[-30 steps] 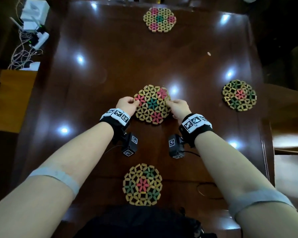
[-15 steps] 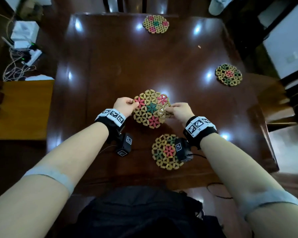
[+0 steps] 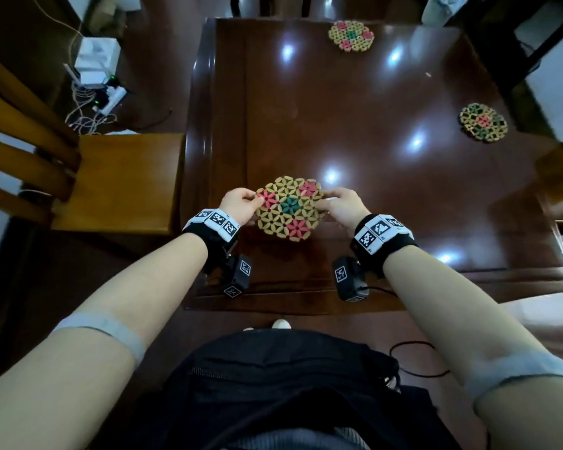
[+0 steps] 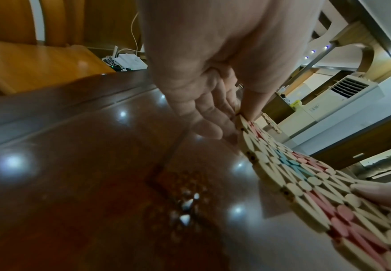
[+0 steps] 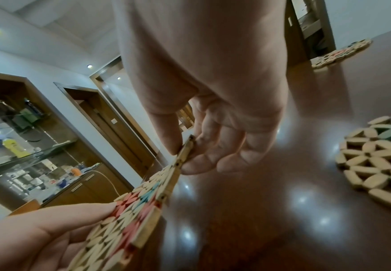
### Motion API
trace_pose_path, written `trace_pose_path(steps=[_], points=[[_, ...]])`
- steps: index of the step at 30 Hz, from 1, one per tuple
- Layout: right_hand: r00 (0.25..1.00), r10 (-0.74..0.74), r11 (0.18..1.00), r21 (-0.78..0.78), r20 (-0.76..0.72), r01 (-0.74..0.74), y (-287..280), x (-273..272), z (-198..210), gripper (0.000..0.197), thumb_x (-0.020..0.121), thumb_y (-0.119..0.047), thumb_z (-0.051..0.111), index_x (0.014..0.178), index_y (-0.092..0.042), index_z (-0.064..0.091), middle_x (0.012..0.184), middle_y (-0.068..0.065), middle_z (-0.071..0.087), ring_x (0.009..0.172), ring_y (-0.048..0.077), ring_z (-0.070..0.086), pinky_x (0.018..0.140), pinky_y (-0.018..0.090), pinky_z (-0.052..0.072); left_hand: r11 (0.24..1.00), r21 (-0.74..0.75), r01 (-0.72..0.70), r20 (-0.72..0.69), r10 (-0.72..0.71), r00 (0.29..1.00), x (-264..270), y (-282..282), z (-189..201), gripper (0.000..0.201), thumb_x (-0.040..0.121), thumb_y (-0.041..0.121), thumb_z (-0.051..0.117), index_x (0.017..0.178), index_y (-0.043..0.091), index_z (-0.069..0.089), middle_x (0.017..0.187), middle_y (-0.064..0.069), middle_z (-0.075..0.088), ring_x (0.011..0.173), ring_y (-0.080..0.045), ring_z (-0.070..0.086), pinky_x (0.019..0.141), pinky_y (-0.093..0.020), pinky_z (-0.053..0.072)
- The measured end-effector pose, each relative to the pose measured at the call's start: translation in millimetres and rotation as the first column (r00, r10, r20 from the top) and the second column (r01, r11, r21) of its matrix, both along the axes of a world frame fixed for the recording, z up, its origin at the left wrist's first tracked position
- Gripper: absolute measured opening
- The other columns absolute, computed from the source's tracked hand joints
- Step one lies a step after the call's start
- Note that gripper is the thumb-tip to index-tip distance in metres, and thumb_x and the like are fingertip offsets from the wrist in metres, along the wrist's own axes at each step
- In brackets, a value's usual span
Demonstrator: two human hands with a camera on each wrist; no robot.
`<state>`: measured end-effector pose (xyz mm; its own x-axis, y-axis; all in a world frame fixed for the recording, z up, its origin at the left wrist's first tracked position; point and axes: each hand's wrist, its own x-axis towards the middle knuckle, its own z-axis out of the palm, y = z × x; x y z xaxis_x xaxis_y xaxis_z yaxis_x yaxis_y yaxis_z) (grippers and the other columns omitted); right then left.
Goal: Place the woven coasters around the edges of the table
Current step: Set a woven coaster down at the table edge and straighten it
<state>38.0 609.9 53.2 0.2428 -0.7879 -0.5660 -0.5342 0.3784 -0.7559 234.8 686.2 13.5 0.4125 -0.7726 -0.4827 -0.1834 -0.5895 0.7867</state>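
Observation:
Both hands hold a round woven coaster (image 3: 289,211) of tan, pink and green petals just above the dark wooden table (image 3: 355,131), toward its front left. My left hand (image 3: 252,199) pinches the coaster's left rim (image 4: 317,183) between thumb and fingers. My right hand (image 3: 328,199) pinches its right rim (image 5: 131,210). A second coaster (image 3: 351,35) lies at the far edge and a third (image 3: 482,122) at the right edge. In the right wrist view another green-petalled coaster (image 5: 380,161) lies flat close to my right hand; the head view does not show it.
A wooden chair (image 3: 117,180) stands against the table's left side. Beyond it on the floor sit a white box (image 3: 95,60) and a tangle of cables. A dark cable (image 3: 416,358) loops on the floor by my right forearm.
Both hands have carried the coaster left, toward the table's front-left part. The coaster at the near edge has gone out of sight behind my right wrist.

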Motion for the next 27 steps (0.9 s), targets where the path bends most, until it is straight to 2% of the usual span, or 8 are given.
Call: trace_pose_path(steps=[2,4,9,13,15,17,19,27], points=[[1.000,0.007,1.000,0.021,-0.008,-0.007,2,9,0,0.022,0.083,-0.004,0.063,0.104,-0.010,0.062,0.076,0.009,0.067,0.057,0.015,0.063,0.059,0.031,0.054,0.999,0.032,0.005,0.032,-0.006,0.999,7,8,-2,0.033,0.091,0.024,0.059,0.118,0.005,0.059,0.101,-0.011,0.066,0.067,-0.013,0.063,0.054,-0.022,0.055],[0.999,0.023,0.998,0.058,-0.029,-0.021,5,18,-3,0.020,0.084,-0.007,0.063,0.103,-0.014,0.061,0.071,0.005,0.065,0.041,0.008,0.056,0.039,0.018,0.041,0.999,0.054,0.008,0.056,-0.011,0.998,16,12,-4,0.033,0.091,0.025,0.060,0.116,0.004,0.060,0.105,-0.014,0.067,0.069,-0.016,0.063,0.052,-0.023,0.052],[1.000,0.006,0.994,0.110,0.001,-0.006,18,51,-14,0.010,0.083,-0.018,0.064,0.093,-0.017,0.063,0.076,0.003,0.066,0.055,0.012,0.059,0.056,0.025,0.045,0.997,0.074,0.019,0.110,-0.027,0.994,50,20,2,0.033,0.091,0.029,0.058,0.114,0.004,0.061,0.105,-0.012,0.066,0.072,-0.019,0.064,0.050,-0.024,0.054],[0.999,-0.006,0.997,0.083,0.046,0.002,27,89,-18,0.006,0.085,-0.021,0.063,0.084,-0.020,0.057,0.076,-0.001,0.066,0.062,0.013,0.063,0.063,0.027,0.046,0.997,0.074,0.027,0.192,-0.041,0.981,93,16,7,0.039,0.096,0.035,0.049,0.114,0.002,0.061,0.101,-0.007,0.061,0.074,-0.016,0.058,0.038,-0.009,0.045],[0.997,-0.019,0.998,0.063,0.069,0.015,33,112,-20,0.006,0.086,-0.021,0.061,0.083,-0.020,0.056,0.076,-0.001,0.066,0.062,0.014,0.064,0.061,0.027,0.047,0.996,0.080,0.042,0.200,-0.057,0.978,118,12,3,0.041,0.095,0.037,0.050,0.116,0.004,0.061,0.105,-0.008,0.063,0.084,-0.020,0.060,0.049,-0.018,0.051],[0.995,-0.038,0.998,0.045,0.095,0.034,39,136,-23,0.006,0.087,-0.021,0.060,0.085,-0.019,0.055,0.077,0.001,0.067,0.060,0.014,0.065,0.055,0.024,0.046,0.994,0.092,0.058,0.191,-0.075,0.979,144,6,-3,0.041,0.093,0.039,0.052,0.119,0.008,0.060,0.109,-0.008,0.065,0.094,-0.025,0.065,0.073,-0.035,0.058],[0.992,-0.077,0.997,0.019,0.103,0.075,46,162,-28,0.009,0.089,-0.022,0.059,0.093,-0.016,0.054,0.080,0.002,0.069,0.058,0.012,0.065,0.051,0.021,0.045,0.989,0.107,0.101,0.186,-0.120,0.975,168,1,-9,0.041,0.092,0.038,0.053,0.123,0.011,0.057,0.119,-0.010,0.065,0.105,-0.027,0.063,0.090,-0.042,0.054],[0.945,-0.293,0.956,0.065,0.145,0.287,97,239,-33,0.024,0.094,-0.017,0.050,0.117,-0.013,0.044,0.091,-0.001,0.065,0.066,0.011,0.063,0.059,0.024,0.047,0.927,0.091,0.364,0.174,-0.375,0.911,242,-10,-16,0.042,0.090,0.023,0.060,0.127,0.006,0.050,0.131,-0.012,0.056,0.122,-0.026,0.054,0.094,-0.031,0.044]])
